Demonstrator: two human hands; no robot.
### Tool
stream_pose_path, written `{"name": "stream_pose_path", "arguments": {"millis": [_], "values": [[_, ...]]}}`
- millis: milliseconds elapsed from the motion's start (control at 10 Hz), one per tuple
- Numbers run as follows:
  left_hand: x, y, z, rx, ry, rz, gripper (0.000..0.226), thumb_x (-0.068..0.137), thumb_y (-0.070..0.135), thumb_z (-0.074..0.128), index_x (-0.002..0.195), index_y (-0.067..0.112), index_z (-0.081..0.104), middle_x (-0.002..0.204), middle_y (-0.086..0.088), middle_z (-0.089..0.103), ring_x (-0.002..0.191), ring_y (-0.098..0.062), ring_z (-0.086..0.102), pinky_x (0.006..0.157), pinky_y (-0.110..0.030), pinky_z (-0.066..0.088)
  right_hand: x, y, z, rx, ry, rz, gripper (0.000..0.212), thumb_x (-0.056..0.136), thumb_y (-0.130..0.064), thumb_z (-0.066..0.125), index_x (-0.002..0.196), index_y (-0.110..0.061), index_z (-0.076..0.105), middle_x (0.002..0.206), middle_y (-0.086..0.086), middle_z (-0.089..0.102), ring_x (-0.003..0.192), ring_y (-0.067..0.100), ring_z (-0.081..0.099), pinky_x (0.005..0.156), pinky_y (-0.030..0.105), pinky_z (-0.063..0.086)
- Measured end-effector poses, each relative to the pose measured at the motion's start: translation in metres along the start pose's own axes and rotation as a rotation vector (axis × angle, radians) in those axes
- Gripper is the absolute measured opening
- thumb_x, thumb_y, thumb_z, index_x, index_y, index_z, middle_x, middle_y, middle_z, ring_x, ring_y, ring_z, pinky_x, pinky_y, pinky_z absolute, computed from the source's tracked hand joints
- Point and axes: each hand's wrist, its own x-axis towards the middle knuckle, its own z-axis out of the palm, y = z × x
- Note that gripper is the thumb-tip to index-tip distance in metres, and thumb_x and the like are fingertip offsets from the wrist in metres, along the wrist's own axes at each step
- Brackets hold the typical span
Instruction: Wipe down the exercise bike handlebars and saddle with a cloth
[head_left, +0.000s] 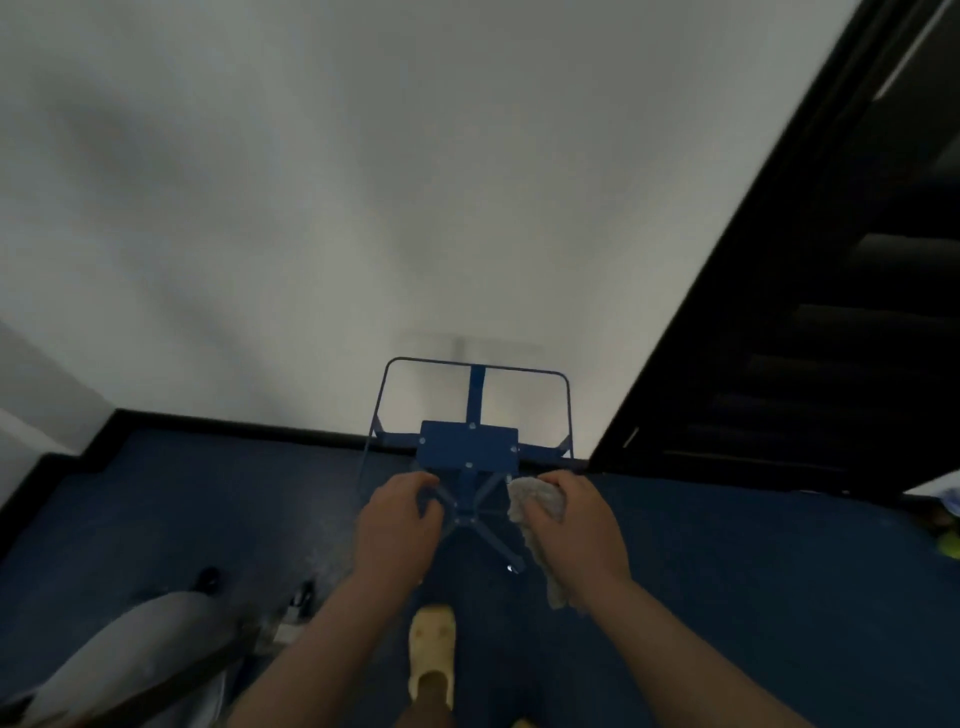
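Observation:
A blue metal frame (470, 449) with a flat centre plate and a thin rectangular loop stands before a white wall; its crossed bars run down toward me. My left hand (397, 525) is curled round the left bar of the frame. My right hand (576, 525) grips a grey-beige cloth (537, 512) and holds it against the right bar; the cloth's tail hangs below my wrist. I cannot make out a saddle in this view.
Dark blue carpet (208, 499) covers the floor. A black door or cabinet (810, 322) stands at the right. A grey curved body (135, 654) lies at the lower left. My foot in a yellow slipper (432, 654) is below the frame.

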Motion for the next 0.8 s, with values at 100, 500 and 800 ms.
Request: {"name": "stream_pose_path", "arguments": {"millis": [100, 500, 800], "values": [[0.049, -0.016, 0.011, 0.000, -0.027, -0.030, 0.029, 0.089, 0.014, 0.054, 0.117, 0.016, 0.062, 0.120, -0.004, 0.062, 0.107, -0.018, 0.057, 0.087, -0.025, 0.040, 0.049, 0.006, 0.028, 0.004, -0.029, 0.049, 0.015, 0.086, -0.038, 0.059, 0.098, -0.029, 0.057, 0.098, -0.009, 0.055, 0.084, 0.007, 0.055, 0.072, 0.030, 0.050], [0.210, -0.075, 0.084, 0.031, -0.220, -0.121, 0.032, 0.091, 0.020, 0.051, 0.122, 0.022, 0.057, 0.127, 0.000, 0.056, 0.115, -0.016, 0.052, 0.099, -0.034, 0.043, 0.229, 0.053, 0.178, -0.053, -0.084, 0.177, 0.029, 0.094, -0.031, 0.049, 0.119, -0.017, 0.051, 0.121, 0.003, 0.050, 0.111, 0.018, 0.045, 0.088, 0.036, 0.044], [0.227, -0.086, 0.088, 0.006, -0.264, -0.145, 0.031, 0.091, 0.019, 0.051, 0.122, 0.021, 0.057, 0.128, -0.001, 0.056, 0.111, -0.016, 0.053, 0.096, -0.034, 0.044, 0.228, 0.087, 0.206, -0.236, -0.208, 0.151, 0.057, 0.096, -0.029, 0.044, 0.147, -0.022, 0.021, 0.156, 0.006, 0.020, 0.140, 0.023, 0.023, 0.114, 0.042, 0.023]]}}
